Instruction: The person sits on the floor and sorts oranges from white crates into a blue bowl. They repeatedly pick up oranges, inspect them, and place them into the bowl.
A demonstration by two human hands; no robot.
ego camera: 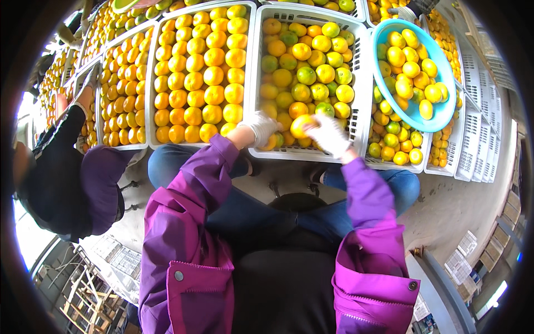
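My right hand (329, 135), in a white glove, grips an orange-yellow mandarin (300, 126) above the near part of a white plastic crate (308, 156). Inside that crate lie loose mandarins (319, 91), some orange and some still green. My left hand (263, 127), gloved as well, is at the crate's near left corner. Just under its fingers sits a mandarin (270, 143); blur hides whether they hold it. To the left, a second white crate (252, 62) carries mandarins (194, 81) set out in neat rows.
A light-blue plastic basin (448, 106) of mandarins rests tilted on a crate (417, 168) at the right. Stacked white crates (475, 137) stand beyond it. Another person's dark sleeve (69, 129) reaches towards crates at the far left. Another gloved hand (404, 14) shows at the top right.
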